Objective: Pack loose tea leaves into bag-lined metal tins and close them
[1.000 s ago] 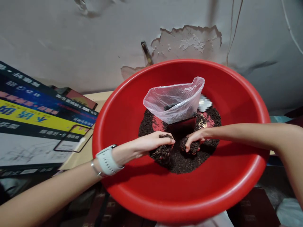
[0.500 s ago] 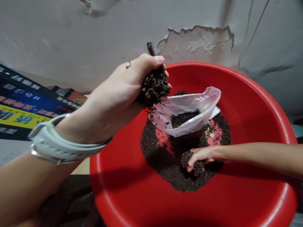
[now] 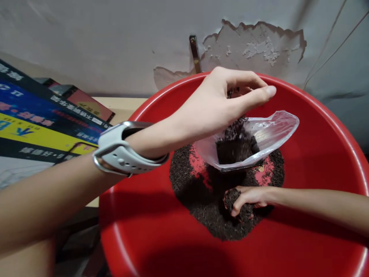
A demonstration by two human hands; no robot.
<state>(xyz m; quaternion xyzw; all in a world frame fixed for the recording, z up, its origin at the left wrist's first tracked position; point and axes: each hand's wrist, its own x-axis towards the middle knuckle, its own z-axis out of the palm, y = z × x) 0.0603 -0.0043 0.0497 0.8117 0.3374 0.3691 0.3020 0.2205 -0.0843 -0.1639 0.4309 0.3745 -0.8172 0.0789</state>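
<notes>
Landmark: the red basin [image 3: 288, 246], sitting on a pale counter [image 3: 121, 105] against a peeling wall [image 3: 253, 42].

Left hand [image 3: 221, 100] is hovering over the basin's middle, palm down, fingers loosely spread and letting go; dark soil [image 3: 236, 129] is falling from under it into the clear plastic bag [image 3: 276, 129]. A white watch [image 3: 121, 154] is riding on that wrist. Bag is standing in the basin's centre, mouth open, seemingly lining a dark pot, already partly filled.

Right hand [image 3: 248, 196] is resting low in the basin, on the near side of the bag, fingers curled shut around a clump from the loose soil heap [image 3: 198, 207] spread over the basin floor.

Handling, as judged: soil looks crumbly, slightly damp, light by the handful; it is clumping enough to be cupped but will be shedding grains through any gap, so a closed scoop from beneath suits it. Bag film is thin, limp and slippery, likely to fold inward; best pinched at the rim or steadied at the stiffer base underneath.

Left of the basin: printed cartons [image 3: 37, 123] leaning flat.
</notes>
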